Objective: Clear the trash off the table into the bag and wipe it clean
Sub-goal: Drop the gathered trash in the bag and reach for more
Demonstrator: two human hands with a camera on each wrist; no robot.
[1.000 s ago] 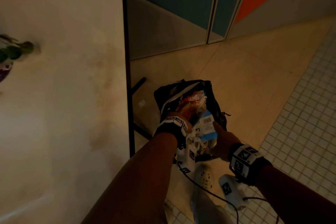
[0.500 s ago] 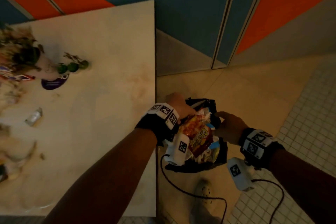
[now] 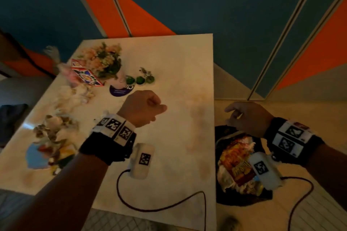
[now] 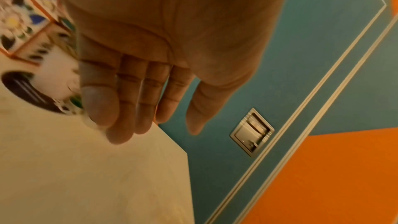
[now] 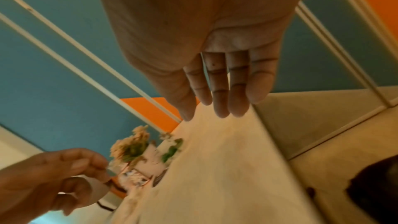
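Observation:
The white table (image 3: 178,73) carries trash along its left side: crumpled tissues (image 3: 73,95), a heap of wrappers (image 3: 50,137) and a blue sheet (image 3: 35,155). A black bag (image 3: 242,199) stands on the floor by the table's right edge, stuffed with wrappers and an orange snack packet (image 3: 238,167). My left hand (image 3: 142,108) hovers over the table's middle, fingers loosely bent and empty; the left wrist view shows its bare palm (image 4: 150,125). My right hand (image 3: 244,118) hangs above the bag's mouth, fingers relaxed (image 5: 224,108) and holding nothing.
A pot of flowers (image 3: 103,62), a patterned box (image 3: 86,75), a purple round lid (image 3: 120,90) and small green balls (image 3: 139,80) sit at the table's far left. Blue and orange wall panels stand behind. Brownish stains mark the tabletop near its right edge.
Both hands have come up out of the bag. The left hand has moved left over the table, and the head view has swung up to show the tabletop.

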